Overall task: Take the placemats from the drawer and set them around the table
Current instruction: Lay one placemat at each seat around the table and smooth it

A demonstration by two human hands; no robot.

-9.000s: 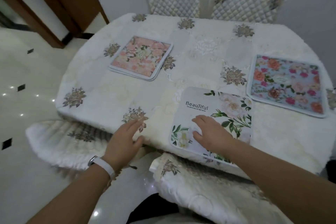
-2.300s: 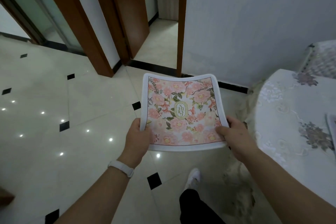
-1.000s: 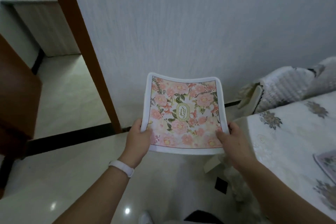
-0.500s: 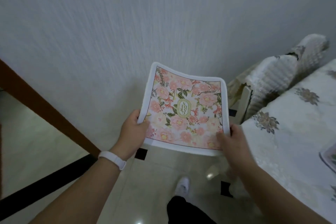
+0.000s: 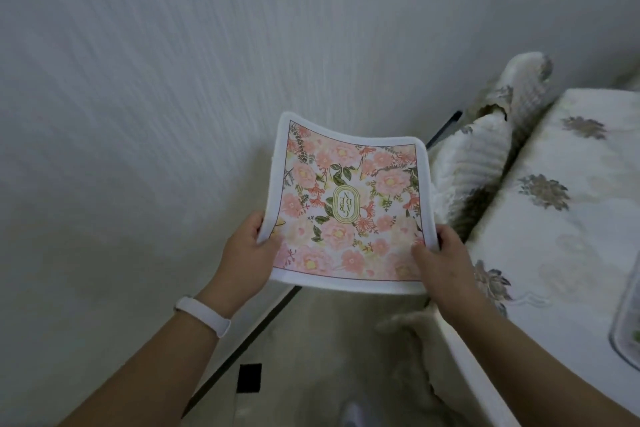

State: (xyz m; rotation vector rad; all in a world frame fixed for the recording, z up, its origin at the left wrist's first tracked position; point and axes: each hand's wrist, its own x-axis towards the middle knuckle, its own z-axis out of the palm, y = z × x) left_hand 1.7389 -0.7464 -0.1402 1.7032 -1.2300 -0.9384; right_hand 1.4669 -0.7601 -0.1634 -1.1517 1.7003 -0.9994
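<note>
I hold one placemat (image 5: 349, 208) in the air in front of me, over the floor (image 5: 311, 357) and just beside the desk (image 5: 561, 246) on my right. It is pink and floral with a white border, and a gold oval in its middle carries letters that I cannot read for certain from here. My left hand (image 5: 247, 258) is closed on its left edge near the lower corner, thumb on top. My right hand (image 5: 438, 260) is closed on its right edge near the lower corner, thumb on the printed face. The mat sags a little between my two hands.

On my left wrist is one white band (image 5: 202, 315). The desk wears a pale cloth with grey flower patches; the edge of a second mat (image 5: 628, 315) shows at its far right, mostly cut off. One quilted white chair (image 5: 485, 149) stands against the desk, between it and the textured wall (image 5: 156, 80). One black tile (image 5: 250, 377) marks the floor.
</note>
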